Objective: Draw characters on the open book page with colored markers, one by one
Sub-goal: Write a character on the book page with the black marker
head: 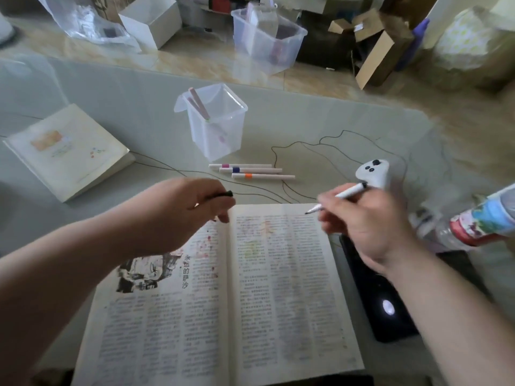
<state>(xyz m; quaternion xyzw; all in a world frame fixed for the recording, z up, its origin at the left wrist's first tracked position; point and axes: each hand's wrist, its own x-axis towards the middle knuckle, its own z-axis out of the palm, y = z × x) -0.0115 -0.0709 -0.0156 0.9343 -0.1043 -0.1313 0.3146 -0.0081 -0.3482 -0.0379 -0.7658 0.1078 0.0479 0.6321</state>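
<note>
An open book lies in front of me, with faint coloured marks on the upper part of its right page. My right hand grips an uncapped black marker, its tip hovering just above the top of that page. My left hand holds the marker's black cap above the left page's top edge. Three capped markers, banded pink, purple and orange, lie side by side beyond the book. A clear plastic cup behind them holds more markers.
A closed cream book lies at the left. A black phone rests right of the open book, a white controller and a plastic bottle further right. Boxes and a clear bin stand on the floor beyond the table.
</note>
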